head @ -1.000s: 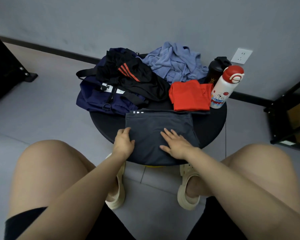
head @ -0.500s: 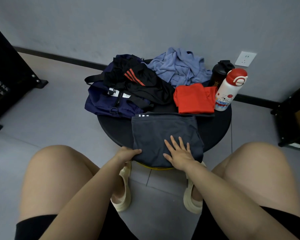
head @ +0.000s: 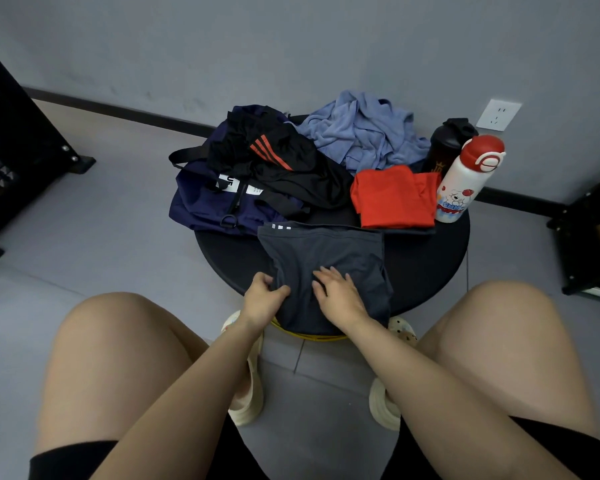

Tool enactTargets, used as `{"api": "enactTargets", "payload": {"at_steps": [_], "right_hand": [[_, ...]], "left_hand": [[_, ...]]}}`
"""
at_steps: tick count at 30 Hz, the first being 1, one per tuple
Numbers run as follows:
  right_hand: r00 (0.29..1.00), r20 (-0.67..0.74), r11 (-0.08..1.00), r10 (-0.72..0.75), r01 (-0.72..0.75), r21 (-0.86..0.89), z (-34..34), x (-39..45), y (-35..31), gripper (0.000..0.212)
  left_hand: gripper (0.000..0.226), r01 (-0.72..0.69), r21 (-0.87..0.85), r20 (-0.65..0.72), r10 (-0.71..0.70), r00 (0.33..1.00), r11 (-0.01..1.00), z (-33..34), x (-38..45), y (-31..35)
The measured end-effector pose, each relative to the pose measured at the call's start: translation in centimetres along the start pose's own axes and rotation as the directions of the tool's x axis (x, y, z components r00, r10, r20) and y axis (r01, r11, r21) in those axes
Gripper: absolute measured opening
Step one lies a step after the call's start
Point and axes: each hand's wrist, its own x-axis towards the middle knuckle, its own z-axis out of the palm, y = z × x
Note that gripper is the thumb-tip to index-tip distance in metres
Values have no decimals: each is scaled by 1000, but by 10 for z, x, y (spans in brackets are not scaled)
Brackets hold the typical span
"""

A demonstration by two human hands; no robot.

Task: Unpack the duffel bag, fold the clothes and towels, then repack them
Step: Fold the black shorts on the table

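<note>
From the head camera I see my left hand (head: 262, 299) pinching the left edge of the dark grey garment (head: 329, 268), which lies on the near part of the round black table (head: 426, 258). My right hand (head: 336, 292) lies flat on the cloth, fingers straight. The navy duffel bag (head: 205, 206) sits at the table's far left under a black garment (head: 291, 168); a folded red garment (head: 394, 195) and a crumpled blue towel (head: 364, 129) lie beyond.

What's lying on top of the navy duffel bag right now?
A crumpled black garment with red stripes is draped over the navy duffel bag, covering most of its top. The bag's white label and a strap still show. Whatever remains inside the bag is hidden.
</note>
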Motion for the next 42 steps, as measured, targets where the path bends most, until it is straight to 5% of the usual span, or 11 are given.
{"api": "enactTargets", "payload": {"at_steps": [3,6,8,15,21,23,24,27,32,40,42], "right_hand": [[995,-32,979,-92,97,182,-9,-14,-15,52],[971,165,976,-174,148,159,-4,-33,-26,79],[968,179,980,-176,155,127,5,-37,-28,90],[997,-74,968,-22,39,247,14,-27,-30,53],[997,-11,866,77,-62,497,13,-27,-18,35],[997,17,832,76,-72,550,11,-27,-13,35],[997,27,811,78,-79,580,8,-27,-11,35],[995,33,755,96,-94,649,1,-28,-4,36],[985,13,656,171,-124,745,-8,-29,10,28],[960,26,535,278,-177,826,-39,-42,39,36],[910,-145,663,387,-166,730,-47,-38,56,30]], "left_hand": [[30,100,-109,20,-98,995,989,5,10,4],[38,270,-386,94,-253,963,882,1,22,12],[35,342,-422,143,-310,940,840,0,27,14],[45,352,-374,172,-309,935,858,5,39,32],[50,322,-429,91,-314,945,844,10,74,43],[23,276,-401,-28,-313,949,873,14,83,44],[7,243,-362,-102,-297,949,900,16,82,47],[24,99,-202,-240,-147,960,974,24,73,57],[20,-115,-13,-270,108,957,993,50,44,85],[32,-283,105,-104,293,950,953,100,20,93],[36,-324,169,-36,335,942,931,115,16,86]]}}
